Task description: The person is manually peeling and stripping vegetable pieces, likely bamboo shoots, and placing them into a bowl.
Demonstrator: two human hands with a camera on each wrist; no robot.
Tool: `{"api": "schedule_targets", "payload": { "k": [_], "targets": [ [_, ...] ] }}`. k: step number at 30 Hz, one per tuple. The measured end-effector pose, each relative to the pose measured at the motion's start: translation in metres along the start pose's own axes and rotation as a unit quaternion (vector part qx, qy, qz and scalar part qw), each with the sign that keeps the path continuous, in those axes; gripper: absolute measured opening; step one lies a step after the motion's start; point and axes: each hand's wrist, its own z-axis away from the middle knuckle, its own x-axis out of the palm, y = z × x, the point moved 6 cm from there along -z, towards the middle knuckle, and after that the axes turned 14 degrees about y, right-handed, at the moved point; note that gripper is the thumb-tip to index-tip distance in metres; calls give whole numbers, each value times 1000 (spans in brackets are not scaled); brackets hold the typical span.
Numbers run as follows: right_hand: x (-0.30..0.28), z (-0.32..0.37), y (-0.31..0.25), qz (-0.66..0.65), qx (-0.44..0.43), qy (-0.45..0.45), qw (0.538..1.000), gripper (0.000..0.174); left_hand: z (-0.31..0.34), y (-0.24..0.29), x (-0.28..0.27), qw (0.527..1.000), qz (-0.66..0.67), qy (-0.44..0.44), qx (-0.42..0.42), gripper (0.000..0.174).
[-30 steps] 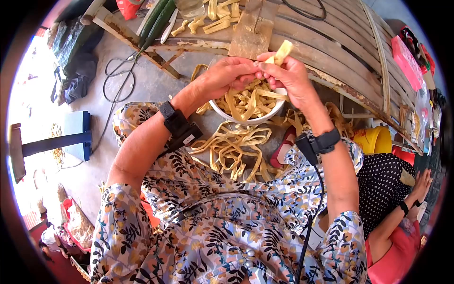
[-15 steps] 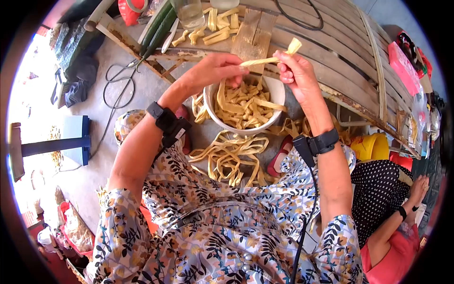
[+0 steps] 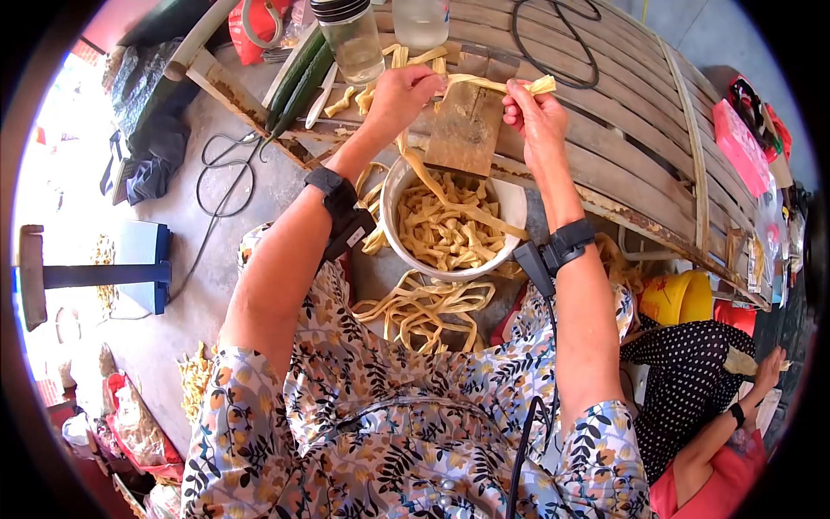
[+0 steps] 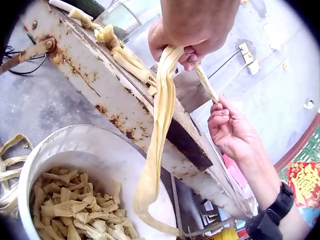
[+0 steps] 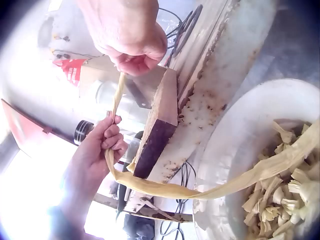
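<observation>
My left hand [image 3: 405, 97] grips a long pale yellow pliable strip [image 4: 162, 110], and its long tail hangs down to the white bucket [image 4: 72, 150]. The short end of the same strip is pinched by my right hand [image 3: 540, 125], with a flared tip sticking out past the fingers. Between the hands the strip runs taut and looks twisted in the wrist views. Both hands are over the bench edge, at either side of a wooden board [image 3: 462, 134]. Short folded yellow pieces [image 3: 445, 246] fill the lower part of the bucket.
Loose strips [image 3: 424, 311] lie on the floor below the bucket. On the slatted bench [image 3: 596, 138] are a lidded glass jar [image 3: 354, 52], cucumbers [image 3: 303, 91] and a black cable [image 3: 553, 43]. Another person [image 3: 718, 432] sits at the right near a yellow bucket [image 3: 679, 298].
My hands were together over the bucket, then drew apart with the strip stretched between them. Both have since moved forward over the bench, and the head view has shifted.
</observation>
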Motion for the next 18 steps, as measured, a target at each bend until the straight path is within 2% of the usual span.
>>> {"api": "schedule_targets", "payload": {
  "k": [12, 15, 16, 18],
  "targets": [
    [4, -8, 6, -9, -14, 11, 1000, 14, -6, -15, 4, 1000, 12, 12, 6, 18],
    [1, -11, 19, 77, -43, -8, 996, 12, -2, -28, 5, 999, -17, 31, -3, 17],
    [-7, -10, 19, 138, -75, 44, 987, 11, -1, -28, 3, 998, -42, 45, -14, 15],
    [-20, -8, 20, 111, -42, 35, 992, 11, 3, -30, -6, 996, -63, 53, -42, 17]
  ]
}}
